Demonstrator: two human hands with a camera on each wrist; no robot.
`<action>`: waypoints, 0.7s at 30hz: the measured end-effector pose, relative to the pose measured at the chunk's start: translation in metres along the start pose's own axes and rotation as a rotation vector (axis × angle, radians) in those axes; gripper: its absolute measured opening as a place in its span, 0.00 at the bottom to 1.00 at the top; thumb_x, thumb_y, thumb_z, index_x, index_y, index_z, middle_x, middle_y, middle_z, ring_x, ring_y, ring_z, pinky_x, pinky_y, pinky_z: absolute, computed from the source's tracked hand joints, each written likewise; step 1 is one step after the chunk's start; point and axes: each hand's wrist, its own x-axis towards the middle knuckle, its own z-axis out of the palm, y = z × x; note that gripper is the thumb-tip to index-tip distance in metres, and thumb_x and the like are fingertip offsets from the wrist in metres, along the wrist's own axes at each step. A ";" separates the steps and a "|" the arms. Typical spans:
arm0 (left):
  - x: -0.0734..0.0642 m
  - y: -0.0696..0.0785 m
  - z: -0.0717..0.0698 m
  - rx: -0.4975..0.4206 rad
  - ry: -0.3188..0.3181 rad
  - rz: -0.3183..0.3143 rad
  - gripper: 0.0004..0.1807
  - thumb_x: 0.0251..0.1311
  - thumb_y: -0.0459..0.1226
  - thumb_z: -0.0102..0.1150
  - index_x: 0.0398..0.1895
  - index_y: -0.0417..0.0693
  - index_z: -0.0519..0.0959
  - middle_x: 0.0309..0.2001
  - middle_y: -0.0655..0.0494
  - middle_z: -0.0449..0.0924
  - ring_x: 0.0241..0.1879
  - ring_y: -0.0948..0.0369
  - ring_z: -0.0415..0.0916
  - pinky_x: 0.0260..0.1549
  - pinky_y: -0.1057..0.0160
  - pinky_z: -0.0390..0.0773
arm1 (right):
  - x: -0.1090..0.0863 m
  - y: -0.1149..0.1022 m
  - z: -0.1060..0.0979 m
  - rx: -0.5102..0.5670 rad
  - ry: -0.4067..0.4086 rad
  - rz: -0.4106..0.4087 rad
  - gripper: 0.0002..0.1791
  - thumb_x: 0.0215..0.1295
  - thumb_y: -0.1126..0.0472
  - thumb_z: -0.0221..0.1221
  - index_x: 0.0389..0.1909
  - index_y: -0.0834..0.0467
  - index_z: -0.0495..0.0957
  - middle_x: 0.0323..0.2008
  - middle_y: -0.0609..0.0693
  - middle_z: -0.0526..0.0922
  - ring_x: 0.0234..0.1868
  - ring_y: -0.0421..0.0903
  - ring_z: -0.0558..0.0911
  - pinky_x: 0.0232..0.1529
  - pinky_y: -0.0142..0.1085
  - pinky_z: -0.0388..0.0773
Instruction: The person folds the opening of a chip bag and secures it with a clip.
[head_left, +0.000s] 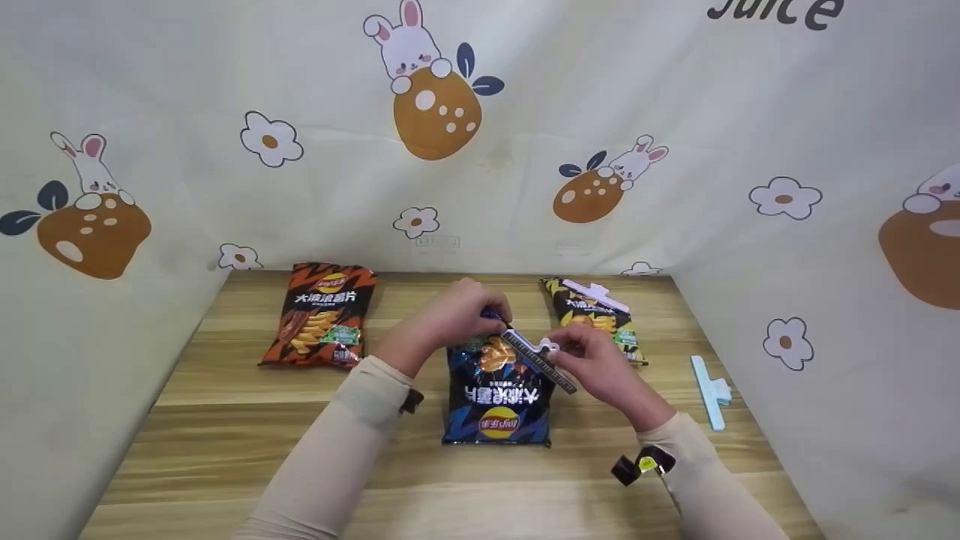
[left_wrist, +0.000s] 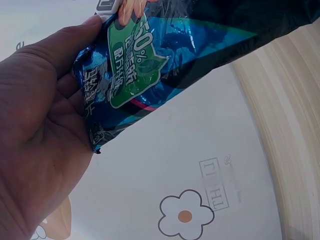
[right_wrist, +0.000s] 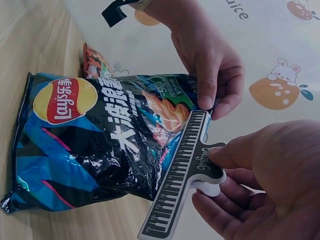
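A blue and black chip bag (head_left: 499, 397) stands tilted on the table in the head view, its printed front upside down. My left hand (head_left: 457, 315) pinches one corner of its far end; in the left wrist view that hand (left_wrist: 40, 120) has the thumb on top of the bag (left_wrist: 175, 60). My right hand (head_left: 596, 364) pinches the handle of a bag clip (head_left: 540, 364) printed with piano keys. In the right wrist view the clip (right_wrist: 180, 175) lies slanting across the bag's end, beside the left thumb. How far its jaws go over the edge is hidden.
An orange and black chip bag (head_left: 322, 319) lies at the back left. Behind my right hand lies a yellow and black chip bag (head_left: 592, 319) with a lilac clip (head_left: 596, 295) on its top. A light blue clip (head_left: 710, 394) rests near the table's right edge. Printed cloth walls surround the table.
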 end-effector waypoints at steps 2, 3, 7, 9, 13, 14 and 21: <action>0.000 -0.001 0.001 0.004 0.007 0.006 0.05 0.72 0.37 0.73 0.46 0.49 0.91 0.44 0.56 0.92 0.46 0.56 0.86 0.54 0.52 0.84 | 0.000 0.001 0.000 0.003 0.001 -0.003 0.12 0.71 0.68 0.71 0.53 0.62 0.88 0.46 0.53 0.88 0.43 0.48 0.87 0.47 0.35 0.84; 0.000 -0.001 0.001 0.004 0.009 0.009 0.05 0.72 0.38 0.73 0.46 0.49 0.91 0.44 0.56 0.92 0.47 0.56 0.86 0.54 0.52 0.84 | 0.000 0.002 0.001 0.002 0.002 -0.003 0.12 0.71 0.68 0.71 0.53 0.62 0.88 0.45 0.53 0.89 0.43 0.49 0.87 0.47 0.35 0.84; -0.002 -0.004 0.000 -0.007 0.012 -0.002 0.06 0.74 0.40 0.72 0.47 0.49 0.91 0.44 0.57 0.91 0.46 0.56 0.86 0.54 0.52 0.84 | 0.000 0.004 0.001 0.013 0.001 -0.005 0.13 0.71 0.67 0.71 0.54 0.62 0.88 0.44 0.53 0.89 0.43 0.50 0.87 0.47 0.35 0.84; -0.003 -0.007 -0.001 -0.010 0.023 -0.006 0.07 0.75 0.42 0.71 0.46 0.49 0.91 0.43 0.57 0.91 0.46 0.56 0.86 0.54 0.51 0.84 | -0.001 0.005 0.001 0.020 0.000 -0.004 0.13 0.71 0.67 0.71 0.55 0.62 0.88 0.44 0.53 0.90 0.43 0.51 0.87 0.47 0.35 0.84; -0.006 -0.012 -0.005 -0.003 0.059 -0.007 0.08 0.76 0.43 0.70 0.45 0.49 0.92 0.41 0.58 0.91 0.43 0.58 0.85 0.51 0.52 0.85 | -0.001 0.005 0.000 0.031 -0.004 -0.002 0.13 0.71 0.67 0.71 0.55 0.62 0.88 0.46 0.54 0.89 0.44 0.51 0.88 0.48 0.35 0.85; -0.007 -0.013 -0.006 -0.005 0.067 -0.006 0.08 0.76 0.43 0.70 0.45 0.48 0.92 0.40 0.58 0.91 0.42 0.59 0.85 0.50 0.52 0.84 | -0.002 0.005 0.000 0.031 -0.005 -0.002 0.13 0.72 0.67 0.71 0.55 0.61 0.88 0.46 0.54 0.89 0.44 0.51 0.88 0.48 0.35 0.85; -0.011 -0.016 -0.010 -0.014 0.103 -0.019 0.10 0.76 0.44 0.70 0.41 0.48 0.91 0.37 0.58 0.89 0.39 0.59 0.83 0.47 0.51 0.84 | -0.001 0.006 -0.002 0.032 -0.017 0.019 0.14 0.71 0.65 0.71 0.55 0.60 0.88 0.46 0.53 0.89 0.45 0.50 0.88 0.50 0.36 0.86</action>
